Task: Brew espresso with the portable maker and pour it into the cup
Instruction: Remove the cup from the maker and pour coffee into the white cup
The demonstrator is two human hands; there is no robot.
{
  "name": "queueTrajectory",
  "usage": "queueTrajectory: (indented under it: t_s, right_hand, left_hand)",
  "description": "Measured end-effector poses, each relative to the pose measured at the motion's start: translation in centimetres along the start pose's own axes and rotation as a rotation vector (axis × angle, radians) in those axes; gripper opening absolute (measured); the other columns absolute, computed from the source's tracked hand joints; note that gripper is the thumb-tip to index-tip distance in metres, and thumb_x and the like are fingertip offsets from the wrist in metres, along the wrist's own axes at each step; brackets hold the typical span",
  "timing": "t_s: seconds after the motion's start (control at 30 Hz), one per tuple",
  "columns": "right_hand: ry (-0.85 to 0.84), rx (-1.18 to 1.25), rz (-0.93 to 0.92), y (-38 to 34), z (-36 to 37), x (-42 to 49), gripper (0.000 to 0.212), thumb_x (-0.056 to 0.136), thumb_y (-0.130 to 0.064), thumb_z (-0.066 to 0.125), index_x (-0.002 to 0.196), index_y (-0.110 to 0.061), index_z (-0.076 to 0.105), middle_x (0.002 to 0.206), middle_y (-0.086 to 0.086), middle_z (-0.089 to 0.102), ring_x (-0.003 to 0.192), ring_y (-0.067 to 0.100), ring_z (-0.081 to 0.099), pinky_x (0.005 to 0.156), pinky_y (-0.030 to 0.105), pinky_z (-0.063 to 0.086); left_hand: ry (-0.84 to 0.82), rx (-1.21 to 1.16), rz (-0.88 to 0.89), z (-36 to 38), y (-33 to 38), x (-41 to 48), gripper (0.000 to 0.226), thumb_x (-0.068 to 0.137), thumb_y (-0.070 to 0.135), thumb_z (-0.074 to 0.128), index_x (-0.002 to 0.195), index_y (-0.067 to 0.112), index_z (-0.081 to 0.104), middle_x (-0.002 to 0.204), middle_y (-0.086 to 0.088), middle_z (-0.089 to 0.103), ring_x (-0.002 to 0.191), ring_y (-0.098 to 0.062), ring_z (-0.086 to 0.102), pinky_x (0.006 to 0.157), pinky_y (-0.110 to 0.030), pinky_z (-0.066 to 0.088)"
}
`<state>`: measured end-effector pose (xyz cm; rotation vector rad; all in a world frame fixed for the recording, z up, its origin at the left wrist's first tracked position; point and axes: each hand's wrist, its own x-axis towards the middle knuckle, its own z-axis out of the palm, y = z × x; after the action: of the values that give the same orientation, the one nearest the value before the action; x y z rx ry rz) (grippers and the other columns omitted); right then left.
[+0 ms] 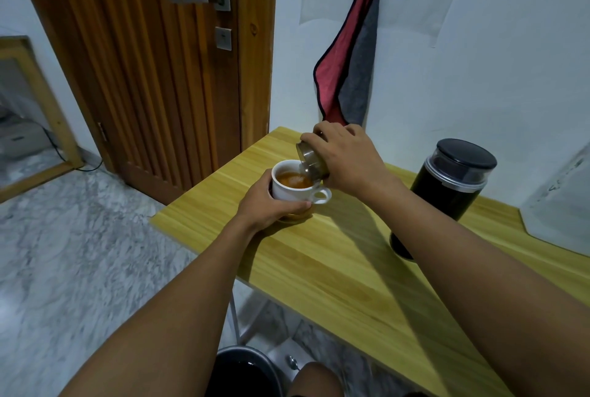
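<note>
Head view: cup (292,194) sat near the table's (319,269) far left corner, left hand (268,205) curled round its side. Right hand (348,160) gripped the tilted vessel (311,162) from above, its lip over the rim and brown espresso already in the cup; a black canister (447,192) stood apart toward the far edge. Judgement: the pour looked best finished by bracing the cup, holding the lip low inside the rim, tilting slowly, then levelling before lifting away.

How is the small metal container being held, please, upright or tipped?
Tipped: the right hand holds the container slanted, mouth down over the cup of brown coffee.
</note>
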<state>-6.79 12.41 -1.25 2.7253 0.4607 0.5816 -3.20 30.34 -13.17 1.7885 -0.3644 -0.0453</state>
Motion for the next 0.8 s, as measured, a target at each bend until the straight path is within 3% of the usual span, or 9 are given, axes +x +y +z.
queueTrajectory:
  t_s: [0.47, 0.63, 0.8]
  right_hand:
    - [-0.027, 0.115, 0.09, 0.7, -0.2, -0.6, 0.091, 0.071, -0.041, 0.084, 0.148, -0.025, 0.039, 0.137, 0.002, 0.047, 0.121, 0.023, 0.051, 0.098, 0.04, 0.039]
    - [0.007, 0.401, 0.292, 0.6, -0.8, -1.7, 0.092, 0.069, -0.052, 0.082, 0.145, -0.021, 0.039, 0.132, 0.003, 0.049, 0.11, 0.024, 0.056, 0.082, 0.036, 0.042]
    - [0.024, 0.689, 0.421, 0.0, -1.9, -4.3, 0.09, 0.065, -0.056, 0.083, 0.139, -0.025, 0.042, 0.128, -0.002, 0.053, 0.109, 0.019, 0.057, 0.085, 0.038, 0.052]
  left_hand:
    - [-0.003, -0.01, -0.009, 0.0, -0.1, 0.0, 0.1, 0.047, 0.053, 0.097, 0.135, 0.032, 0.056, 0.126, 0.01, 0.067, 0.116, -0.013, 0.064, 0.099, -0.046, 0.056]
    - [-0.021, -0.006, -0.01, -0.2, 0.2, -0.2, 0.103, 0.047, 0.053, 0.096, 0.138, 0.03, 0.054, 0.128, 0.008, 0.066, 0.118, -0.014, 0.063, 0.1, -0.047, 0.056]
    - [-0.061, 0.013, -0.012, -0.2, 1.0, -0.8, 0.108, 0.049, 0.047, 0.097, 0.142, 0.026, 0.048, 0.132, 0.005, 0.063, 0.121, -0.016, 0.061, 0.1, -0.047, 0.056]
